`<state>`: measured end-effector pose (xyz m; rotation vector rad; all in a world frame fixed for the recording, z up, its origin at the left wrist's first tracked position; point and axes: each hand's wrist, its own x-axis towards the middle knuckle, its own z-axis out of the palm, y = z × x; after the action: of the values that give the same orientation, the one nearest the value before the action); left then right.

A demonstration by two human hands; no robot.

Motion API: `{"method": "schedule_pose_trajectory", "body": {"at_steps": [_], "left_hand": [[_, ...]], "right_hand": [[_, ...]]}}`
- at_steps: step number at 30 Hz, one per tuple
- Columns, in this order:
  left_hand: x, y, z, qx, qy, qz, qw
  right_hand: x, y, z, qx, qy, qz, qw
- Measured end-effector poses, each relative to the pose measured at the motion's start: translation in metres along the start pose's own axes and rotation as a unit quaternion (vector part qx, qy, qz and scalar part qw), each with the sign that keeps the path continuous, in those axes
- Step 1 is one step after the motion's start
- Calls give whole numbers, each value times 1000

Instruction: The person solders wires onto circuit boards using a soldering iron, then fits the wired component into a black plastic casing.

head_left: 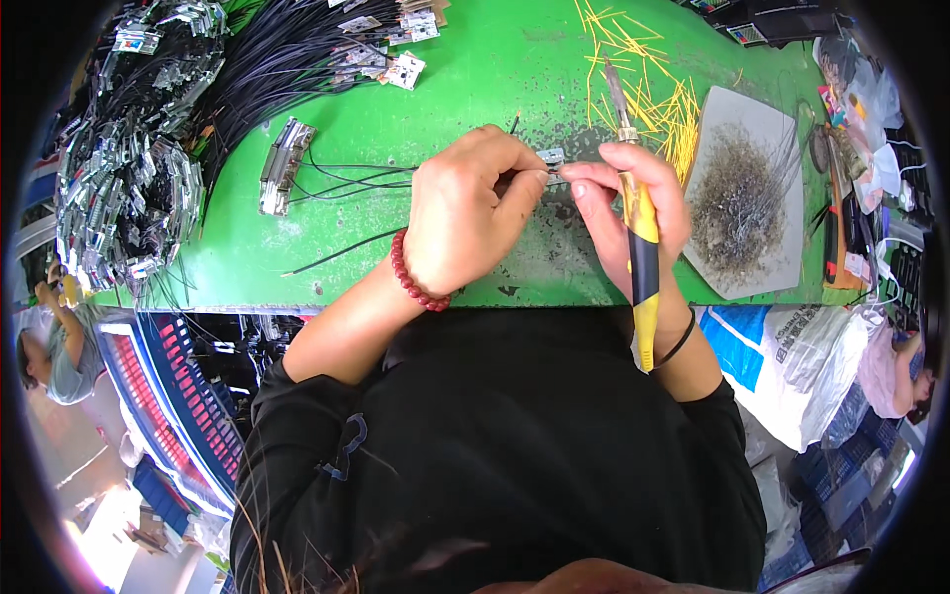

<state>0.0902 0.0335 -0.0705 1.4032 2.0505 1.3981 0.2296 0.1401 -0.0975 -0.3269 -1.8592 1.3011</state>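
My left hand (465, 213) is closed in a pinch on dark thin wires (368, 178), which trail left across the green table to a small stack of metallic pieces (284, 166). In my right hand (661, 193) lies a soldering iron (644, 267) with a yellow and black handle, its metal tip pointing away from me. The thumb and index finger of that hand also meet my left fingertips at a tiny part. Just beyond the fingertips shows a small silvery piece (551, 155); the joint between the fingers is partly hidden.
Several yellow thin tubes (673, 117) lie scattered at the far right. Beside them sits a grey sheet (714, 117) heaped with dark debris. Black cables with silvery ends (297, 49) and piled metallic parts (129, 208) cover the left. The table's near edge (554, 306) runs before me.
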Motion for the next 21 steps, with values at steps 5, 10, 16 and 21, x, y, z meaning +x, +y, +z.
{"method": "schedule_pose_trajectory", "body": {"at_steps": [5, 10, 16, 21], "left_hand": [[-1, 2, 0, 6, -17, 10, 1000], [-4, 3, 1, -7, -18, -6, 1000], [-4, 0, 3, -30, -10, 3, 1000], [-4, 1, 0, -32, -24, -19, 999]], "right_hand": [[3, -2, 1, 24, 15, 34, 999], [7, 0, -4, 23, -11, 62, 998], [12, -2, -10, -30, -90, 81, 992], [29, 21, -27, -23, -123, 42, 991]]}}
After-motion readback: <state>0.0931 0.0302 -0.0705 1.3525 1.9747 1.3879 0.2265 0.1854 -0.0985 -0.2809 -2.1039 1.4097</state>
